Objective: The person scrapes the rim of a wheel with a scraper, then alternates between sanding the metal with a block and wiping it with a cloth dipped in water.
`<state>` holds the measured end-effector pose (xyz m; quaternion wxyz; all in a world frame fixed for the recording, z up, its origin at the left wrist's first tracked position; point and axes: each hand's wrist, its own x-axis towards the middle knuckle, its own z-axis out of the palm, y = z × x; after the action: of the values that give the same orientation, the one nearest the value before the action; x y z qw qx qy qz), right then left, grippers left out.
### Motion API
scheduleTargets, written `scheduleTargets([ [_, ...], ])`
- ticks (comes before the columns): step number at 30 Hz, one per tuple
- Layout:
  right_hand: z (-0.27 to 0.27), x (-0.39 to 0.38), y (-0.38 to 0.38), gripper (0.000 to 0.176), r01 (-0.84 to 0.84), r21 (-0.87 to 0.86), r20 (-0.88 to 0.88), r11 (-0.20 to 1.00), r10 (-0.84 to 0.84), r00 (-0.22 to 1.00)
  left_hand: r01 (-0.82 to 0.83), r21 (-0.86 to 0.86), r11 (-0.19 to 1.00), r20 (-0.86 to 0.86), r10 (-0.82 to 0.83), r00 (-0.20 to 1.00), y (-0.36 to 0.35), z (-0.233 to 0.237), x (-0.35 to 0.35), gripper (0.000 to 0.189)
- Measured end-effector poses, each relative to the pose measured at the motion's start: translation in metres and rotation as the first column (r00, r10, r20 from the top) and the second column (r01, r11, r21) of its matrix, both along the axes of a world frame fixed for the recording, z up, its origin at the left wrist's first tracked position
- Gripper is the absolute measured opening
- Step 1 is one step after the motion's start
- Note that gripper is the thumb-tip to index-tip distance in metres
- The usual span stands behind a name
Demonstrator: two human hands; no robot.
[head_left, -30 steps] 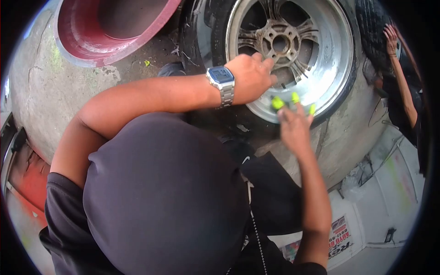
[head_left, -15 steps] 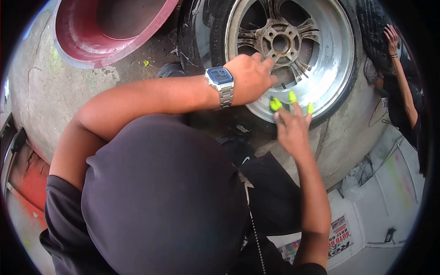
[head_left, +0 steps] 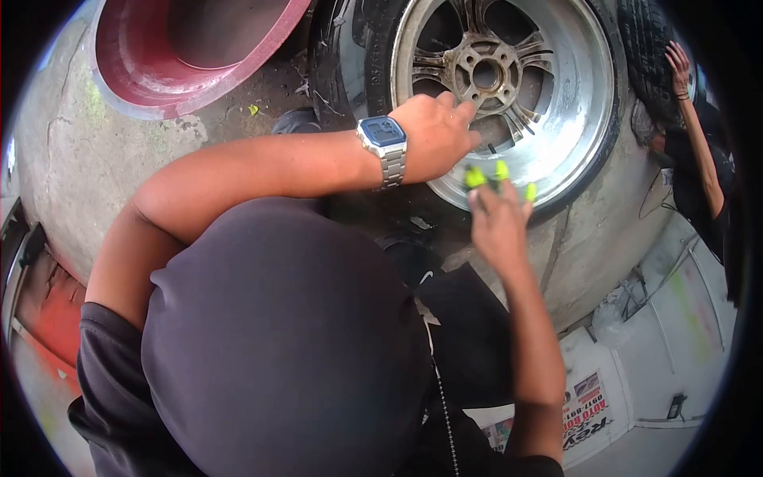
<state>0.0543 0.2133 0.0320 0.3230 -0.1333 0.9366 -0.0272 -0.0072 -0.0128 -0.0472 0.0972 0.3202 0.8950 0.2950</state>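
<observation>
A silver alloy wheel (head_left: 568, 119) in a black tyre lies below my hands, its hub and spokes stained brown. My left hand (head_left: 433, 137), with a metal digital watch (head_left: 383, 132) at the wrist, grips the wheel's lower left part with bent fingers. My right hand (head_left: 501, 222) is over the wheel's lower edge, fingers bent around something I cannot make out. Bright yellow-green pieces (head_left: 474, 176) show at its fingertips. Motion blurs this hand slightly.
A red rim (head_left: 199, 99) lies at the upper left. Another tyre (head_left: 648, 56) stands at the upper right, with another person's hand (head_left: 680, 70) by it. A dark-covered head (head_left: 286, 342) fills the lower middle. A printed sign (head_left: 584, 405) shows at the lower right.
My right hand and forearm have moved slightly left, along with the yellow-green pieces. My left hand stays in place on the wheel.
</observation>
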Motion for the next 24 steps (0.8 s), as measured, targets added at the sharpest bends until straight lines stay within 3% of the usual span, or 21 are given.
scheduleTargets([
  [1,0.008,-0.006,-0.011,0.03,-0.016,0.039,0.127,0.999,0.011,0.992,0.008,-0.004,1.0,0.011,-0.007,1.0,0.0,0.001,0.001,0.023],
  [4,-0.005,-0.031,0.04,0.031,0.064,0.246,-0.042,0.967,-0.055,0.998,0.004,-0.007,1.0,0.002,-0.004,1.0,0.002,0.0,0.0,0.024],
  [5,-0.011,-0.038,0.043,0.022,0.091,0.242,-0.071,0.966,-0.076,0.995,-0.006,0.006,1.0,-0.006,0.006,1.0,0.001,-0.001,0.002,0.024],
  [8,-0.012,-0.012,-0.007,0.024,0.002,0.05,0.001,0.999,-0.002,1.0,-0.001,-0.001,1.0,-0.012,0.001,1.0,0.002,-0.003,0.002,0.026],
  [9,-0.006,-0.016,-0.013,0.025,0.042,0.001,0.117,0.999,-0.042,0.992,-0.008,0.025,1.0,0.002,0.008,1.0,0.001,-0.003,0.002,0.025],
  [12,-0.017,-0.038,0.038,0.024,0.118,0.191,-0.041,0.975,-0.112,0.993,0.012,0.001,1.0,0.033,-0.012,0.999,0.001,0.0,0.0,0.024],
  [13,-0.014,-0.05,0.042,0.026,0.067,0.252,0.019,0.965,-0.075,0.997,0.005,-0.011,1.0,0.011,-0.005,1.0,0.002,0.0,0.001,0.023],
  [16,-0.015,-0.024,0.006,0.028,-0.004,0.095,0.051,0.996,-0.001,0.999,-0.007,0.014,1.0,0.016,0.007,1.0,0.001,-0.001,0.001,0.023],
  [17,-0.014,-0.023,0.003,0.029,-0.06,0.049,0.134,0.997,0.053,0.99,-0.009,0.0,1.0,0.013,0.009,1.0,-0.001,-0.003,-0.003,0.023],
  [20,-0.018,-0.046,0.043,0.028,0.034,0.19,0.049,0.981,-0.044,0.998,0.028,-0.011,1.0,0.044,-0.027,0.999,0.0,0.002,0.0,0.024],
  [21,-0.017,-0.056,0.044,0.03,0.015,0.243,0.104,0.97,-0.042,0.994,0.017,-0.005,1.0,0.044,-0.017,0.999,0.0,0.003,-0.001,0.024],
  [24,-0.021,-0.027,-0.009,0.032,0.065,0.055,0.153,0.996,-0.073,0.986,0.012,0.018,1.0,0.044,-0.012,0.999,-0.001,0.002,0.0,0.024],
])
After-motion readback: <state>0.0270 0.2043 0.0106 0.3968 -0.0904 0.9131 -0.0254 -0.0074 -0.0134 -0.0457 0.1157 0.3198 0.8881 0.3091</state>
